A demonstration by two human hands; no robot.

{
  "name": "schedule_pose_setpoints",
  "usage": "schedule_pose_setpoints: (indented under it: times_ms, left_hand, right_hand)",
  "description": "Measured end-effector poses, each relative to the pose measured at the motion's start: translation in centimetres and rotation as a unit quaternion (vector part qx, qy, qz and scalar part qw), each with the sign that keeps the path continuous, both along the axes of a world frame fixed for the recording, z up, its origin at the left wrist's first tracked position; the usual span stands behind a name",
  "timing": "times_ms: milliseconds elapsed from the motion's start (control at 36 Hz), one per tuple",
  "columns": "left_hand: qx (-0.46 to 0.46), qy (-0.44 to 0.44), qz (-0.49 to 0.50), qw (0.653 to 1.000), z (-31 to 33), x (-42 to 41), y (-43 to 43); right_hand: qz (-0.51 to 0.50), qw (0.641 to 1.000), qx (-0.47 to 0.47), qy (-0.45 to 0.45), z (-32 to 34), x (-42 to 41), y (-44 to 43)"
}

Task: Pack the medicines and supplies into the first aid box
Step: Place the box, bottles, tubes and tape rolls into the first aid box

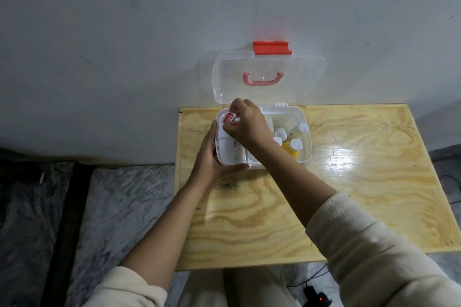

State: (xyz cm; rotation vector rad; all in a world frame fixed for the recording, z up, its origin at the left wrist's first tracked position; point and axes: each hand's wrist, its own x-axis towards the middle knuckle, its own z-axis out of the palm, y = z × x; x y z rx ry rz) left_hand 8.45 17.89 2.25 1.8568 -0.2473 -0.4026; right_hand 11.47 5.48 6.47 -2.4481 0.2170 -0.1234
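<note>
The white first aid box (pixel 305 157) stands open at the far edge of the wooden table (pixel 349 194), its clear lid (pixel 306 77) leaning back against the wall. My left hand (pixel 212 159) grips the box's near left corner. My right hand (pixel 245 122) reaches over the inner tray (pixel 229 149) and pinches a small red and white packet (pixel 230 118) above the tray's far left compartment. In the right part of the box stand a yellow bottle (pixel 291 149) and several small white-capped bottles (pixel 299 129).
The lid carries a pink handle (pixel 263 79) and a red latch (pixel 272 48). A grey wall rises right behind the box. Marbled floor lies to the left of the table. A black device with a cable (pixel 316 296) sits on the floor near my legs.
</note>
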Motion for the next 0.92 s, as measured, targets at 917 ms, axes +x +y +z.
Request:
schedule_pose_setpoints:
  times_ms: [917]
  left_hand:
    - [0.0,-0.008,-0.009,1.0,0.45,-0.15,-0.04]
  right_hand:
    - [0.037,0.998,-0.057,0.011,0.2,-0.19,-0.49]
